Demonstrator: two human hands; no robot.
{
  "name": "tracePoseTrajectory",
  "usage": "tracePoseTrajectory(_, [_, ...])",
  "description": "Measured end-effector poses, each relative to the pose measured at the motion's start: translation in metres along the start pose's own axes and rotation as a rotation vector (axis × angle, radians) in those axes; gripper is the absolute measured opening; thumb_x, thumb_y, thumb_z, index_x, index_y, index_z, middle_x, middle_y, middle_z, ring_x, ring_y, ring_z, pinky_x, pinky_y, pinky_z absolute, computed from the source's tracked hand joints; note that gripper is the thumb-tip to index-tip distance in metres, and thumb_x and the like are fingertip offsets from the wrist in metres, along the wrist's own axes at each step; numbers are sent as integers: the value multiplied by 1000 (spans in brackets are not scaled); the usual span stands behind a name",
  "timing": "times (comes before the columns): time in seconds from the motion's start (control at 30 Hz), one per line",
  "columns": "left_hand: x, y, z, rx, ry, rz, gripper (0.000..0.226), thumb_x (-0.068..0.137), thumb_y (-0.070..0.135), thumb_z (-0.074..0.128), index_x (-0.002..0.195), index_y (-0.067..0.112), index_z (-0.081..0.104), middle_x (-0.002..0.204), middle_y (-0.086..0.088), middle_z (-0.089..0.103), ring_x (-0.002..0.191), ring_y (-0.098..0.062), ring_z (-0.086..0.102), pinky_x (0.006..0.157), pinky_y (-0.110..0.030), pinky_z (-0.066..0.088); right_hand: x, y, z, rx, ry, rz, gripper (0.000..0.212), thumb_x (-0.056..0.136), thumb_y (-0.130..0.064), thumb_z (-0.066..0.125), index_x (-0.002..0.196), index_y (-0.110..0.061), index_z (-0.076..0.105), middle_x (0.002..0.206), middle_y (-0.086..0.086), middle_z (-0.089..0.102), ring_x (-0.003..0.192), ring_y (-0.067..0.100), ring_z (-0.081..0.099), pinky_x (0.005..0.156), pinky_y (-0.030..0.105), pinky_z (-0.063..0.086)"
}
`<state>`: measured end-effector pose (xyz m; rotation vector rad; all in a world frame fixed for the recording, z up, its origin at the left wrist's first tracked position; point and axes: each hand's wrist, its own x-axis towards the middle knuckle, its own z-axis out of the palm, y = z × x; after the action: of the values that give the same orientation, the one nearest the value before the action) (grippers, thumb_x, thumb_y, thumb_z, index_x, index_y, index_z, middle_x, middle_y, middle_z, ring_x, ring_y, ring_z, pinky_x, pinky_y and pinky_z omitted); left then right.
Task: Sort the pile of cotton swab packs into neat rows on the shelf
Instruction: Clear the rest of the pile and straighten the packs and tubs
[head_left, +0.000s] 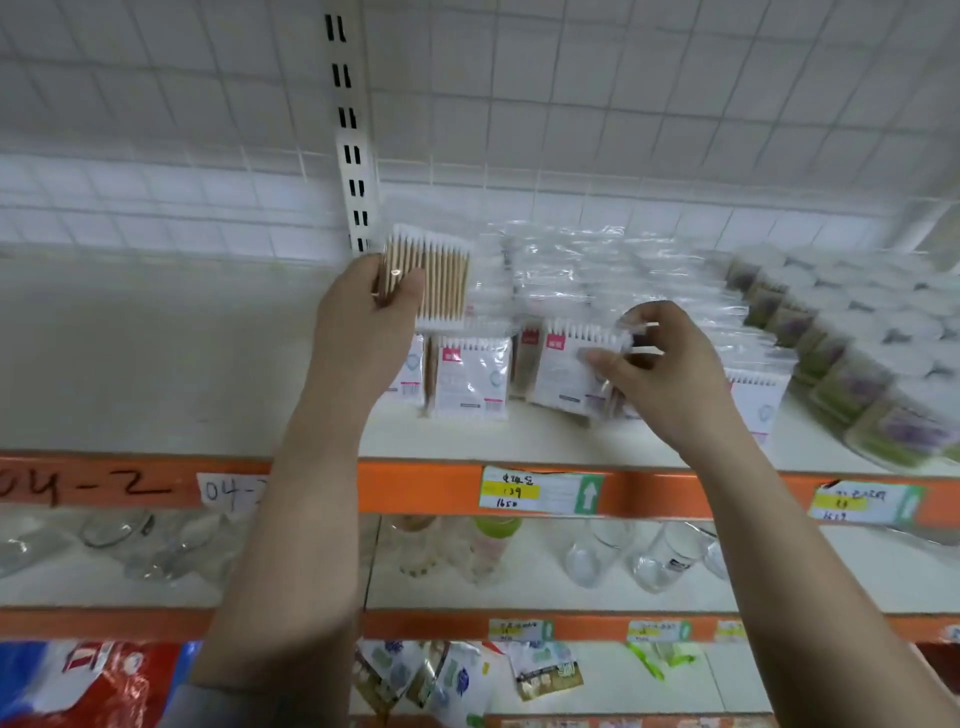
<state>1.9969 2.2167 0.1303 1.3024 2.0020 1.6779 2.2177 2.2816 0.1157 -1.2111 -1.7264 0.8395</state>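
My left hand (363, 317) grips a clear pack of wooden-stick cotton swabs (441, 280), held up above the shelf (156, 364) near the slotted upright. My right hand (660, 364) pinches the top right corner of another swab pack (569, 369) with a white label, tilted at the front of the pile. A labelled pack (470, 379) stands upright between my hands. Behind them lies a loose pile of clear swab packs (587, 275), blurred by glare.
Round tubs with green and purple labels (852, 374) lie in rows on the shelf's right end. An orange shelf edge (426, 488) carries price tags. Glass cups (597, 556) stand on the shelf below, and sachets lie lower down. A slotted upright (349, 140) rises at the back.
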Motion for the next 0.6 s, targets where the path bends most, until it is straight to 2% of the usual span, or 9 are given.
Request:
tracePoseTrajectory(0.07, [-9, 1, 3, 25, 14, -10, 26, 95, 27, 51, 97, 4, 61, 95, -16, 64, 77, -17, 52, 55, -10, 35, 2, 0, -4, -42, -41, -31, 34, 76, -21, 77, 87, -31, 46, 85, -12, 55, 65, 15, 62, 60, 28, 44])
tracePoseTrajectory(0.13, [-15, 3, 3, 45, 22, -15, 27, 95, 27, 51, 96, 1, 60, 92, -18, 62, 72, -16, 50, 50, -7, 35, 4, -2, -8, -89, -87, -60, 33, 78, -16, 75, 93, -24, 46, 84, -12, 53, 66, 19, 62, 51, 25, 42])
tracePoseTrajectory(0.23, [-20, 6, 2, 71, 21, -19, 30, 95, 27, 51, 96, -2, 57, 91, -21, 60, 69, -15, 47, 50, -8, 33, 8, -3, -9, -148, -144, -83, 32, 80, -13, 72, 97, -22, 46, 94, -1, 57, 73, 26, 64, 50, 26, 40])
tracePoseTrajectory(0.33, [-21, 7, -1, 100, 18, -11, 31, 94, 28, 51, 98, -2, 58, 97, -21, 62, 75, -17, 49, 53, -8, 33, 9, -3, -2, -225, -177, -115, 32, 81, -14, 71, 99, -23, 45, 106, 3, 55, 82, 23, 61, 53, 21, 35])
tracePoseTrajectory(0.43, [-22, 6, -5, 124, 9, -15, 26, 95, 27, 51, 98, 4, 60, 92, -13, 64, 74, -15, 51, 53, -7, 34, 5, 0, 8, -262, -164, -115, 31, 83, -14, 69, 103, -19, 46, 102, 4, 53, 74, 18, 54, 52, 13, 35])
tracePoseTrajectory(0.53, [-23, 3, -11, 131, 15, -20, 24, 95, 28, 50, 95, 7, 60, 80, -8, 60, 67, -15, 48, 56, -16, 37, -2, 4, 18, -313, -124, -120, 32, 83, -14, 68, 109, -13, 51, 104, 4, 53, 78, 24, 57, 66, 24, 37])
tracePoseTrajectory(0.6, [-25, 0, -15, 125, 14, -27, 22, 95, 29, 49, 87, 11, 58, 68, 2, 50, 61, -13, 44, 54, -23, 36, -6, 4, 20, -378, -58, -162, 31, 81, -13, 69, 110, -9, 56, 106, 3, 51, 87, 23, 54, 70, 24, 34])
